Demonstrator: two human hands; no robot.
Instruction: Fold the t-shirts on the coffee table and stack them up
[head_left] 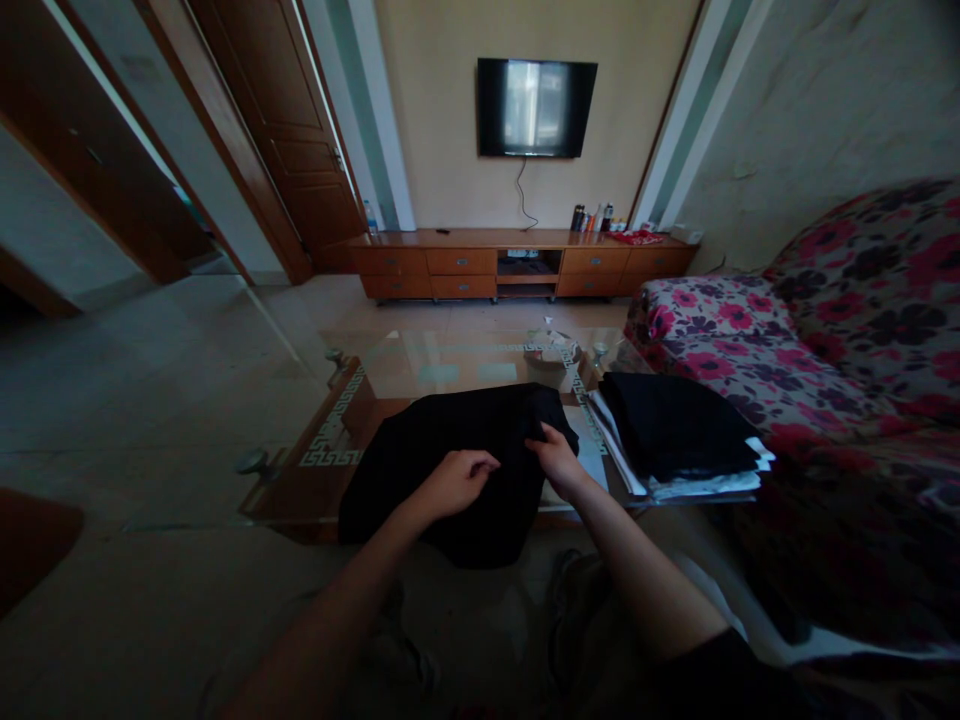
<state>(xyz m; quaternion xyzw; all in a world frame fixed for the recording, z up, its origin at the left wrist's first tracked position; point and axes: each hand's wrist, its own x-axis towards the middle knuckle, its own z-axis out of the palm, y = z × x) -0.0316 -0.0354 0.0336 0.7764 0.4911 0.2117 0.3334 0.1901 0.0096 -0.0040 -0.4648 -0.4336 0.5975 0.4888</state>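
Observation:
A black garment (442, 440) lies spread on the glass coffee table (420, 370), its near edge hanging over the table's front. My left hand (456, 480) rests on the middle of the cloth with its fingers curled, pinching the fabric. My right hand (556, 455) is closed on the garment's right edge. Just to the right sits a stack of folded clothes (679, 435), black on top with white layers beneath.
A flower-patterned sofa (840, 340) stands at the right. A small ashtray-like dish (551, 348) sits at the table's far side. Against the far wall are a wooden TV cabinet (517, 262) with bottles and a wall-mounted TV (536, 107). Wooden doors are at the left.

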